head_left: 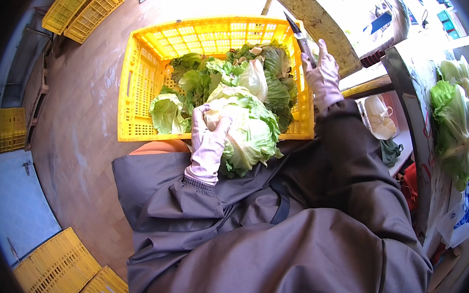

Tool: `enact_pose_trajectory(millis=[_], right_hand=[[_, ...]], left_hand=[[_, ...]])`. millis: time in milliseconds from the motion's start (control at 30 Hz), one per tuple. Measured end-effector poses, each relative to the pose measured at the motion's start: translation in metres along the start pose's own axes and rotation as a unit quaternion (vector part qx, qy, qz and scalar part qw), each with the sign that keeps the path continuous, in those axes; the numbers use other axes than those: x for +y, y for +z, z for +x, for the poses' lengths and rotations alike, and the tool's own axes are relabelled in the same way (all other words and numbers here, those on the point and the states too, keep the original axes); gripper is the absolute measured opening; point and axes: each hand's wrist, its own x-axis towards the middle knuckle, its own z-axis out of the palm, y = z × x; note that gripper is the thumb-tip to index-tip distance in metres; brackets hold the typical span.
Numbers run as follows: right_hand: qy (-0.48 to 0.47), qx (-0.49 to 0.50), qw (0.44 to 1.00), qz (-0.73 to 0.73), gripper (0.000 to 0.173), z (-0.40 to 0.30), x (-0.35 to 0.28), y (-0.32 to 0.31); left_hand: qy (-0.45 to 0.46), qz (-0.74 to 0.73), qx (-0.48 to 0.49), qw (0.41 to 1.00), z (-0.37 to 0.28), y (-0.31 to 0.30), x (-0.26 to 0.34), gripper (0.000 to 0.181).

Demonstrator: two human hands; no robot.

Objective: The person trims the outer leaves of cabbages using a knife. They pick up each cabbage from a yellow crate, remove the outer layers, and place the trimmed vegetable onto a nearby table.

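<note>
A pale green head of lettuce [247,135] is gripped at its cut stem end by my left hand [211,136], in a light glove. The head hangs over the near rim of a yellow plastic crate [142,98], above my lap. Loose outer lettuce leaves [196,85] lie inside the crate, some darker and wilted. Beyond the crate's right wall, my gloved right hand [323,73] holds a knife [301,40] by its dark handle. The blade points up and away, apart from the lettuce; some of my fingers are extended.
Trimmed lettuce heads [458,124] lie on a surface at the right, near a white-and-blue plastic bag [459,215]. A worn curved board [316,24] stands beyond my right hand. Stacked yellow crates [58,276] are at the lower left; others [83,13] stand farther off on the floor [86,104].
</note>
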Motion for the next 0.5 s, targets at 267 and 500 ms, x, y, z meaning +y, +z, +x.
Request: enact_pose_trajectory(millis=[267, 500], right_hand=[[0.017, -0.393, 0.799, 0.454, 0.072, -0.137, -0.023, -0.028], [0.19, -0.244, 0.711, 0.632, 0.024, -0.15, -0.063, -0.034]], left_hand=[[-0.039, -0.055, 0.014, 0.998, -0.002, 0.0, 0.014, 0.043], [-0.06, -0.035, 0.043, 0.997, 0.009, -0.019, 0.039, 0.032]])
